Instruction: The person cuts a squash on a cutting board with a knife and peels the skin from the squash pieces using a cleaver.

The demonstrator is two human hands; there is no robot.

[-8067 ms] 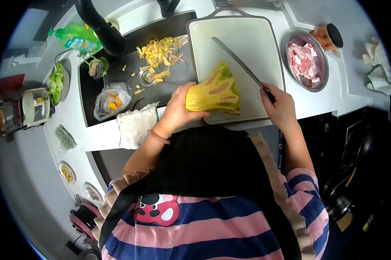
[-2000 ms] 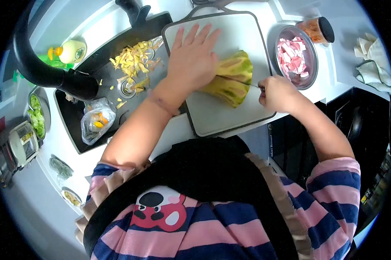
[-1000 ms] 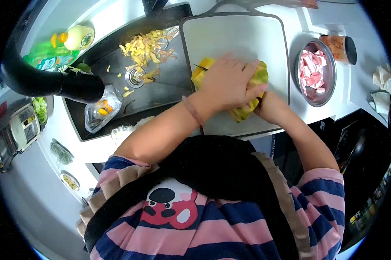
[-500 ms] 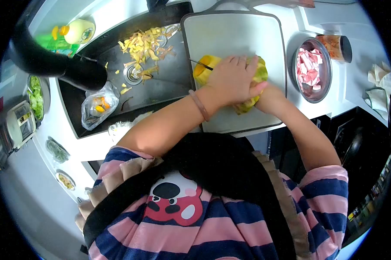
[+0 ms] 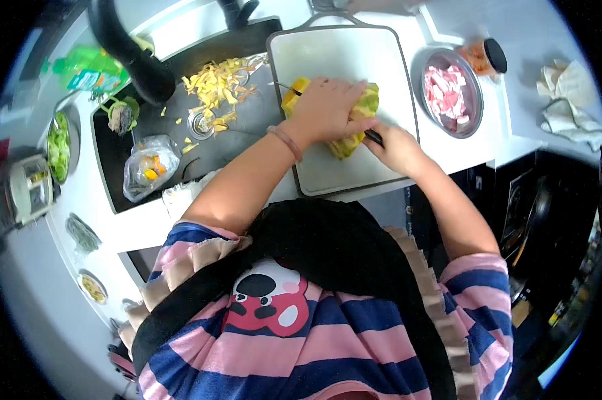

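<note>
A peeled, yellow pumpkin (image 5: 366, 100) with green patches lies on the white cutting board (image 5: 341, 50), largely covered by my hands. My left hand (image 5: 329, 110) presses down on it from above, fingers spread. My right hand (image 5: 396, 150), at the pumpkin's right side, is closed around the black handle of a knife (image 5: 373, 137). The thin tip of the blade sticks out at the pumpkin's left side. Most of the blade is hidden by the pumpkin and my left hand.
Left of the board, a dark sink (image 5: 248, 113) holds yellow peelings (image 5: 214, 83) and a clear plastic bag (image 5: 151, 167). To the right stand a metal bowl of cut meat (image 5: 446, 93) and a dark-lidded jar (image 5: 482, 57). A black faucet (image 5: 138, 67) reaches over the sink.
The view has shifted, so the board, sink and bowl appear farther left. The knife handle in my right hand now shows. My left hand stays on the pumpkin.
</note>
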